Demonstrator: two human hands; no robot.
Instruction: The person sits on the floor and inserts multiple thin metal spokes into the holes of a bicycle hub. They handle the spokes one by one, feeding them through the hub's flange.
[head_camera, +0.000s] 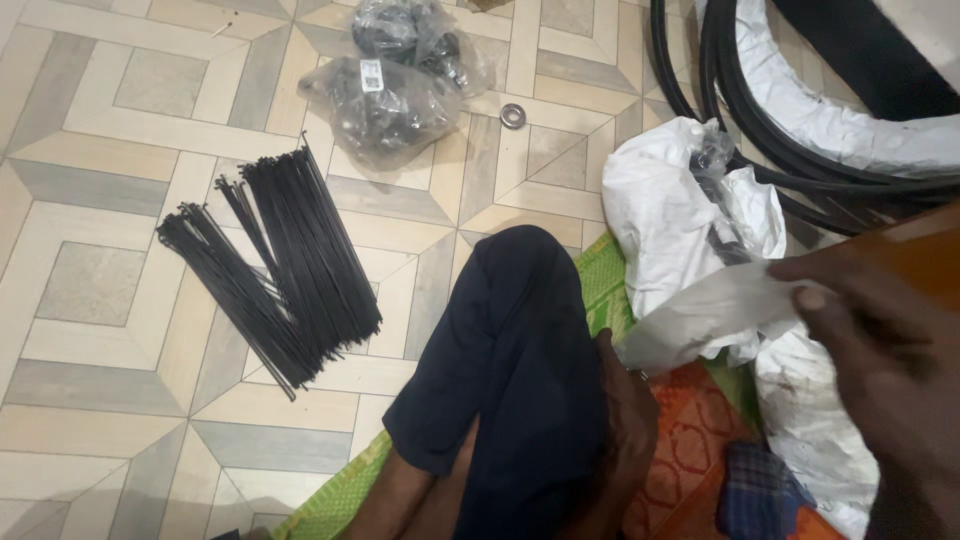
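White paper strip (715, 310) in right hand (880, 345), long axis left-right.

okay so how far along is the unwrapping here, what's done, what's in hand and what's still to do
Done, by the look of it: two bundles of black spokes lie loose on the tiled floor. In hand: the right hand grips the white wrapping, which is crumpled open. The left hand rests by the knee, seemingly empty. Left: the clear bags of dark parts look unopened, and the black rims still carry white wrap.
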